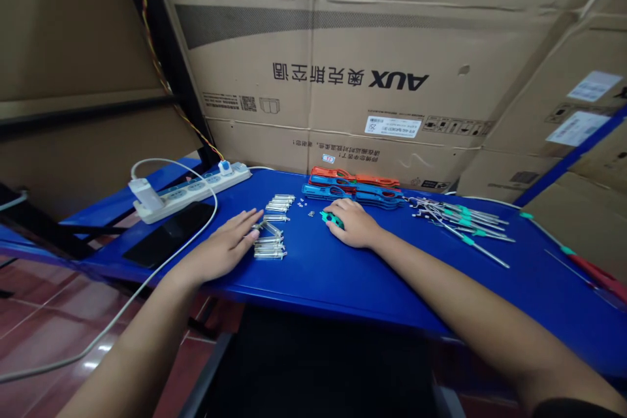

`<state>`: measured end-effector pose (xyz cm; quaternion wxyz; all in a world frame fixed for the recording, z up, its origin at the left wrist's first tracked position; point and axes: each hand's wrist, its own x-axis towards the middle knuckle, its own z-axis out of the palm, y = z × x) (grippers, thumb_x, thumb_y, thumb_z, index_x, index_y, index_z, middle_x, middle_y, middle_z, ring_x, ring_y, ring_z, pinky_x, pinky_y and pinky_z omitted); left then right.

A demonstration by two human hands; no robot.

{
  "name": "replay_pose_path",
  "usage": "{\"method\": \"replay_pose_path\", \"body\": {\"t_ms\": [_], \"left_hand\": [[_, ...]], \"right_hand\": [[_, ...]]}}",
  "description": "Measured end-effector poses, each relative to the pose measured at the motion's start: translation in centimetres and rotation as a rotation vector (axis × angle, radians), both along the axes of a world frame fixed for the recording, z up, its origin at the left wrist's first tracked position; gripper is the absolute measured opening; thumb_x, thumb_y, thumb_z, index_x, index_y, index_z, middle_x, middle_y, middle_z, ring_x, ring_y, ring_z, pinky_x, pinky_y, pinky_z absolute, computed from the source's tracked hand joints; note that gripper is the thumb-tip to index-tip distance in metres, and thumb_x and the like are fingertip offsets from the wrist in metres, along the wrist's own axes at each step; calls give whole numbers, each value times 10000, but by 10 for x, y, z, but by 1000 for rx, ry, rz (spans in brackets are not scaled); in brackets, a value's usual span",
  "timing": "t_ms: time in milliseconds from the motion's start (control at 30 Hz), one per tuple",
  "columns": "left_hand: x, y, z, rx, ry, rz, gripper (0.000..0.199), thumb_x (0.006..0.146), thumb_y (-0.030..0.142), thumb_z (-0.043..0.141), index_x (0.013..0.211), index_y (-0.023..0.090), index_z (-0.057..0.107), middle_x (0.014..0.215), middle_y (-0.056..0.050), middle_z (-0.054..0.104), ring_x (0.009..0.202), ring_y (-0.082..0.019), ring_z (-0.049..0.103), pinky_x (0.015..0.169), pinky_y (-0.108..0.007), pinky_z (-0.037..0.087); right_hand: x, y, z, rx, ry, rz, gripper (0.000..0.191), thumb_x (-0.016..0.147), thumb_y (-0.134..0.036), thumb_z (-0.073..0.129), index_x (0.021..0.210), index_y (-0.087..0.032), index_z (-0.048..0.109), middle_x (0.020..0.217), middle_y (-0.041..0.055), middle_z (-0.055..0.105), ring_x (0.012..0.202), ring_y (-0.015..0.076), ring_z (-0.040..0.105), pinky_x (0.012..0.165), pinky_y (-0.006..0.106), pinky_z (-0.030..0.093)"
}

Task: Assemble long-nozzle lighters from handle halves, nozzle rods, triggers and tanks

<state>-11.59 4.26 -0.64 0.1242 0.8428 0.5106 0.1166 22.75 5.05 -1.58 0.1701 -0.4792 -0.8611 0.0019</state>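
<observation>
My left hand is at the left of a column of small shiny cylinders. Its fingers are stretched out and the thumb stands apart. Fingertips and thumb touch or nearly touch a few cylinders that lie askew; whether one is pinched is hard to see. More cylinders lie side by side just beyond. My right hand rests on the blue table, its fingers curled over a green plastic piece that shows partly under them. Several tiny light parts lie between the hands.
Red and blue plastic handles are stacked at the back. Thin metal rods with green parts lie to the right. At left are a black phone, a white power strip and a cable. Cardboard walls the back.
</observation>
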Motion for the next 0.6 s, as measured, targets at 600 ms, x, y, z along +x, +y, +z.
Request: {"method": "replay_pose_path", "body": {"t_ms": [600], "left_hand": [[38,-20,-4,14,186,-46,587,1013,526,203,1546,316,332,1643,-10,206,1523,-248,203,1242,-500,150]], "right_hand": [[-98,17,22,-38,-173,27,259,931,-303,537,944,-183,766,1034,125,714,998,271,601,832,374,429]]}}
